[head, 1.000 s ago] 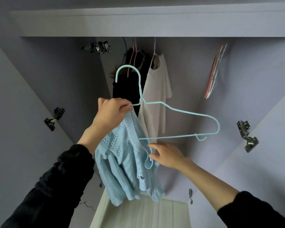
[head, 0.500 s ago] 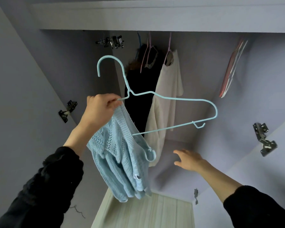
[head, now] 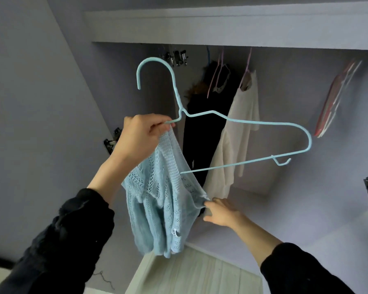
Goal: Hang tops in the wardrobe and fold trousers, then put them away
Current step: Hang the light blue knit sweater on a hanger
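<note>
Presently the left hand (head: 140, 136) is rising on a bent arm in a black sleeve, its fingers curling round the shoulder of a pale blue wire hanger (head: 238, 120) and the bunched top of a light blue knit top (head: 162, 200). That top is hanging from this grip, in front of the open wardrobe (head: 221, 30). A black garment (head: 204, 132) and a white top (head: 236, 136) are hanging inside. Lower right, the right hand (head: 221, 213) is reaching forward, fingertips pinching the knit top's edge. A small tag is showing near its hem; its writing cannot be read.
</note>
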Demonstrator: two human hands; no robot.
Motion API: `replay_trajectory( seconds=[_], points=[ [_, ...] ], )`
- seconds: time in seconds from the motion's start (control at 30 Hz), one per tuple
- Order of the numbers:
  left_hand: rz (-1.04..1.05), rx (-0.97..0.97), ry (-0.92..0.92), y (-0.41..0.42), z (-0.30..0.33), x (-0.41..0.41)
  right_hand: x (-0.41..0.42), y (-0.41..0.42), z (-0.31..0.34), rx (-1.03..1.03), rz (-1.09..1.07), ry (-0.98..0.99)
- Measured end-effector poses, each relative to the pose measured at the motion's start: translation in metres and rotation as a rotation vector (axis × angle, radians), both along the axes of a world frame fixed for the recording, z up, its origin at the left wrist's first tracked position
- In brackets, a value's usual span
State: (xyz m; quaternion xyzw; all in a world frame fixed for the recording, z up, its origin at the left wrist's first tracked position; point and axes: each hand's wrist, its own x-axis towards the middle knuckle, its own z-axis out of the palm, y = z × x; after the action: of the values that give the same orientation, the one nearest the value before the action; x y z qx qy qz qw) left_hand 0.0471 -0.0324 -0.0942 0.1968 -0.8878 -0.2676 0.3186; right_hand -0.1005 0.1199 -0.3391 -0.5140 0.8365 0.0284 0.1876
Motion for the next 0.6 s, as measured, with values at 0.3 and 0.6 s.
replay_trajectory(
  seconds=[0.3,0.6],
  points=[
    [0.248,-0.046,-0.184,-0.045,-0.043,0.041,-0.078,0.064,0.033,-0.047,-0.157,0.192],
    [0.189,-0.064,-0.195,-0.047,-0.076,0.028,-0.135,0.094,0.114,-0.073,-0.284,0.056]
  ],
)
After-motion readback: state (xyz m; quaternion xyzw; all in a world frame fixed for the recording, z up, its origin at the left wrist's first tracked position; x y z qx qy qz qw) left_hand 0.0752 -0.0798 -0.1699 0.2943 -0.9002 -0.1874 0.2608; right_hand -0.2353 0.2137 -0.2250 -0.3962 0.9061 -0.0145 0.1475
